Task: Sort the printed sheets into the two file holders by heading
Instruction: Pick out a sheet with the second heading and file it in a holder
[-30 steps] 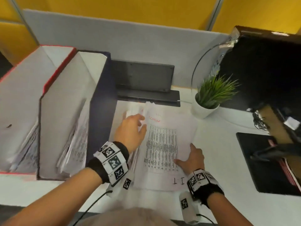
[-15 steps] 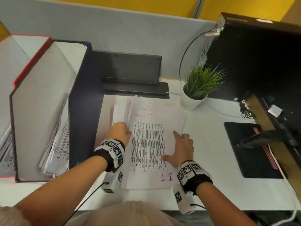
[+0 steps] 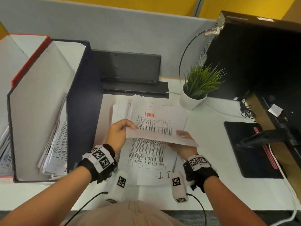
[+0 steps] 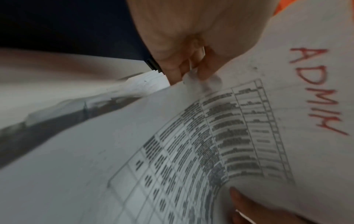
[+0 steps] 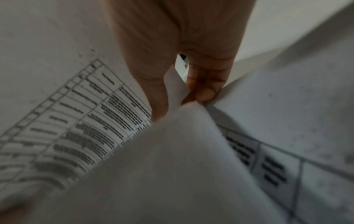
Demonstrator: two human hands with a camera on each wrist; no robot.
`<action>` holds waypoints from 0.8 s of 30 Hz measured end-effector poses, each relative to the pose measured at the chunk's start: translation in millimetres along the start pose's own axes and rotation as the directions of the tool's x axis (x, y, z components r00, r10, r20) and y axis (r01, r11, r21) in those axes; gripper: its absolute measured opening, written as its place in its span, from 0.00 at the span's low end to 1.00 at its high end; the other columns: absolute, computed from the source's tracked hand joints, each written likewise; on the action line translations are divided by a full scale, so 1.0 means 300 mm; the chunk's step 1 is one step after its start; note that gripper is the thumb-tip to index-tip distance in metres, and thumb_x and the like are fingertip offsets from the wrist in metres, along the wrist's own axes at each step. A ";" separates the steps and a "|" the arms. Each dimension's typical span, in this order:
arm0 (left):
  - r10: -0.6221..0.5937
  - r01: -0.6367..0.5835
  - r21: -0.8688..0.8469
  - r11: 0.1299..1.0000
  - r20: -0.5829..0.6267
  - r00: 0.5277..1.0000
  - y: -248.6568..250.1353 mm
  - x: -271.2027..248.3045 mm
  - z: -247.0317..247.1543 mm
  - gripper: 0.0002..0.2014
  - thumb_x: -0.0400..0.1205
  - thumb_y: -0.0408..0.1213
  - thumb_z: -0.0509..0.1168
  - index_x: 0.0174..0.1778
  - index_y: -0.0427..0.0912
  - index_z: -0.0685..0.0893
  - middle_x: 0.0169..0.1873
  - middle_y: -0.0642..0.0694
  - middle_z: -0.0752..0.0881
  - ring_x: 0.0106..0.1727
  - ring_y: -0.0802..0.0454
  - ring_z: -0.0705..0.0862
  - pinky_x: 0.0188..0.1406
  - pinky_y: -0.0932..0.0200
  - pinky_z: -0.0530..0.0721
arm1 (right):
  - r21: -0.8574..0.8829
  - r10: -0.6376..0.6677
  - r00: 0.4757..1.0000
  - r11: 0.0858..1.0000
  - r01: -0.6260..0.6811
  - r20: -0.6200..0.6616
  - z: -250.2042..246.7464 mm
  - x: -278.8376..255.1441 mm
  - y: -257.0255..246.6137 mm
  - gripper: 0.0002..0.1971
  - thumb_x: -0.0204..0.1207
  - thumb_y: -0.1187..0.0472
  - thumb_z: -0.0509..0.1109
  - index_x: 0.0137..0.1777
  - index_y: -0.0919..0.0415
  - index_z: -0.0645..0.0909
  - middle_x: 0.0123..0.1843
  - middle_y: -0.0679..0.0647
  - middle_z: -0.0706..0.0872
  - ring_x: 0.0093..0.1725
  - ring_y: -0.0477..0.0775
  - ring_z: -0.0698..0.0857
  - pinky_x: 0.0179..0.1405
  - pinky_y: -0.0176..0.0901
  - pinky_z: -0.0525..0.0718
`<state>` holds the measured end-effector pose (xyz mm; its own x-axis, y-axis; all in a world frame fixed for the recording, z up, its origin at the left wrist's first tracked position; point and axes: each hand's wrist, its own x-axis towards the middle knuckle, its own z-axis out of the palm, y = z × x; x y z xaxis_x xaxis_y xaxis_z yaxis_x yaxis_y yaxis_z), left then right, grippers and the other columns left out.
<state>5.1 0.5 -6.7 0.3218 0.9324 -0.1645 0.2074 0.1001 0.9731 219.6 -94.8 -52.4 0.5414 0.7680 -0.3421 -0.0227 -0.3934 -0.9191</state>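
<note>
A printed sheet headed ADMIN (image 3: 156, 126) in red is held above the paper stack (image 3: 121, 108) on the white desk. My left hand (image 3: 132, 128) pinches its near left corner, seen close up in the left wrist view as my left hand (image 4: 193, 75) on the ADMIN sheet (image 4: 287, 106). My right hand (image 3: 180, 134) pinches the near right edge; in the right wrist view my right hand (image 5: 187, 97) nips the curled sheet (image 5: 172, 166). Under it lies a table sheet marked I.T. (image 3: 146, 157). A red-edged file holder (image 3: 29, 62) and a dark blue file holder (image 3: 83, 111) stand on the left, both with sheets inside.
A black stand with a flat device (image 3: 130, 69) sits behind the stack. A potted plant (image 3: 200, 85) stands to the right of the papers. Further right are a black monitor (image 3: 254, 54), a black mat (image 3: 249, 149) and cables (image 3: 246, 108).
Both hands lay flat on the stack before. Now they pinch the ADMIN sheet and have raised its near edge off the I.T. sheet. The head view has shifted slightly right.
</note>
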 end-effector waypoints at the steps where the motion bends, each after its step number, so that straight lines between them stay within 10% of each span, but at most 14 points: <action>1: -0.059 0.058 -0.027 0.998 -0.010 0.998 0.005 0.014 -0.001 0.14 0.78 0.20 0.55 0.37 0.37 0.84 0.42 0.40 0.86 0.50 0.44 0.82 0.49 0.56 0.79 | -0.085 -0.006 1.000 0.996 0.006 -0.002 -0.005 -0.003 0.002 0.18 0.65 0.74 0.78 0.53 0.61 0.82 0.43 0.52 0.83 0.47 0.53 0.81 0.35 0.22 0.78; 5: -0.324 0.311 -0.114 0.944 -0.132 0.937 0.008 0.096 -0.002 0.14 0.81 0.37 0.54 0.37 0.39 0.83 0.38 0.43 0.85 0.38 0.47 0.81 0.40 0.56 0.76 | -0.129 -0.038 0.999 0.991 0.035 -0.019 -0.022 -0.017 0.032 0.07 0.68 0.73 0.76 0.34 0.62 0.83 0.33 0.52 0.82 0.34 0.49 0.79 0.31 0.24 0.77; 9: -0.328 0.378 0.460 0.804 -0.187 0.926 -0.017 0.152 -0.024 0.18 0.74 0.52 0.70 0.30 0.39 0.83 0.25 0.48 0.83 0.26 0.54 0.80 0.24 0.64 0.73 | 0.094 0.007 1.000 0.996 -0.006 -0.006 -0.024 -0.034 0.040 0.16 0.69 0.83 0.64 0.31 0.64 0.81 0.33 0.56 0.81 0.33 0.50 0.79 0.27 0.26 0.79; 13: -0.272 0.320 0.608 0.727 -0.173 0.947 -0.034 0.153 -0.006 0.16 0.64 0.48 0.81 0.32 0.39 0.87 0.29 0.48 0.85 0.30 0.56 0.81 0.27 0.64 0.76 | 0.041 -0.024 1.000 0.999 0.023 0.014 -0.015 -0.043 0.042 0.10 0.68 0.85 0.65 0.39 0.73 0.84 0.34 0.57 0.83 0.35 0.49 0.81 0.31 0.22 0.80; 24: -0.092 0.085 0.756 0.649 -0.033 0.995 -0.028 0.105 0.003 0.15 0.82 0.35 0.63 0.29 0.37 0.81 0.29 0.41 0.82 0.33 0.46 0.81 0.38 0.55 0.82 | -0.187 -0.107 0.994 0.977 0.101 -0.021 -0.033 -0.005 0.008 0.05 0.64 0.76 0.75 0.37 0.68 0.85 0.32 0.52 0.84 0.37 0.51 0.81 0.37 0.32 0.79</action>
<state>14.3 28.7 -20.1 0.2708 0.9302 -0.2477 0.8601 -0.1182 0.4962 227.0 -101.9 -52.2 0.5583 0.7948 -0.2379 0.1896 -0.4015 -0.8960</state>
